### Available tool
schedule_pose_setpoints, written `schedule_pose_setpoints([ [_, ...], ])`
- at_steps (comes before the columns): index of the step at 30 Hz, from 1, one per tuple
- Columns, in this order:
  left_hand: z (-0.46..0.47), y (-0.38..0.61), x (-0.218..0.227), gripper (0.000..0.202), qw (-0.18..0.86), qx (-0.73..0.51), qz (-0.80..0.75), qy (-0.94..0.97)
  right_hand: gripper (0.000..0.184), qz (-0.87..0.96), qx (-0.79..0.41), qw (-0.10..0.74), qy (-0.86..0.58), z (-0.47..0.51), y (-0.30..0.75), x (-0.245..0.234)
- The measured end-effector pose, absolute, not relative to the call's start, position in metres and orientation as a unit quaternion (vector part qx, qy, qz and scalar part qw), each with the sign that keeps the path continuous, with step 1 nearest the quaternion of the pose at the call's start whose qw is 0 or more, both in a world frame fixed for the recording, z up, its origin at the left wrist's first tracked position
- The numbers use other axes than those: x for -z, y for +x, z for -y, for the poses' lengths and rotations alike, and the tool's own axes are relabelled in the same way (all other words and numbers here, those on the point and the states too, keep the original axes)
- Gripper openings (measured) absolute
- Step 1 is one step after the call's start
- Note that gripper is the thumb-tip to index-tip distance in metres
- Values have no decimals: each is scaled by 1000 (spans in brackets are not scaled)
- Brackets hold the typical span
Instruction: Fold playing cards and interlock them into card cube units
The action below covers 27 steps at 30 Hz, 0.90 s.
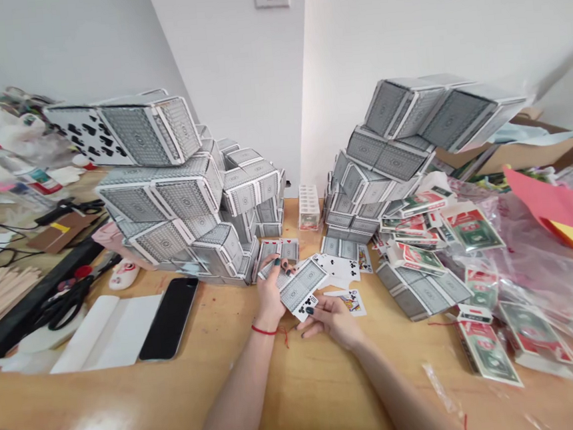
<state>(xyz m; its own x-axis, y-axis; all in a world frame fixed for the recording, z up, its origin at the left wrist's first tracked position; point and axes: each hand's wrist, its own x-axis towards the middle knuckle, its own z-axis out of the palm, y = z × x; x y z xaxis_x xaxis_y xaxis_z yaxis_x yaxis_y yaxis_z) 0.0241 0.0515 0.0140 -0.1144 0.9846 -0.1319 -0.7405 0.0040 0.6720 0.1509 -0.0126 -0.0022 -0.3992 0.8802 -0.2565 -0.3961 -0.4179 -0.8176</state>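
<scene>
In front of me, my left hand, with a red string at the wrist, grips a grey-backed playing-card piece that is tilted up to the right. A ten of clubs sticks out from its lower edge. My right hand pinches the corner of that ten between thumb and fingers. Just beyond lie loose playing cards, some face up, and a queen card rests beside my right hand. Whether the ten is joined to the grey-backed piece cannot be made out.
Stepped stacks of card-covered blocks rise on the left and right. A black phone, white paper and black scissors lie left. Several red-and-green card boxes and clear plastic wrap spread over the right side.
</scene>
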Motion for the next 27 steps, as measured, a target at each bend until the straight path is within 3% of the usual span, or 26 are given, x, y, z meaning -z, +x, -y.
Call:
schedule_pose_setpoints([
  [27,-50,28,-13,18,626,-705,-251,218,29,329,-760,422,-369,10,149,7],
])
